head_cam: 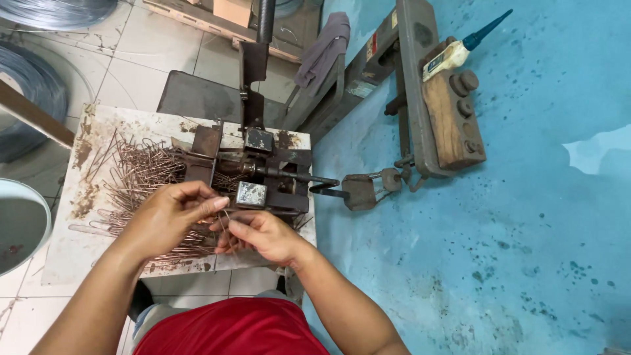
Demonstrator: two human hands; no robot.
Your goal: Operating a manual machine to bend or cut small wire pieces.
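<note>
My left hand [172, 213] and my right hand [261, 235] meet over the front of a small worn white table [69, 230]. Together they pinch a thin bent copper-coloured wire piece [225, 227] between the fingertips. A heap of similar bent wire pieces [141, 177] lies on the table just left of and under my left hand. Directly behind my hands stands a rusty metal bending jig [253, 172] with two square grey blocks and a rod sticking out to the right.
A long metal lever arm with a wooden block [447, 112] lies on the blue painted floor [513, 250] at right, a glue bottle [460, 49] on it. Coils of grey wire [33, 92] sit at far left. A grey cloth [322, 52] hangs behind.
</note>
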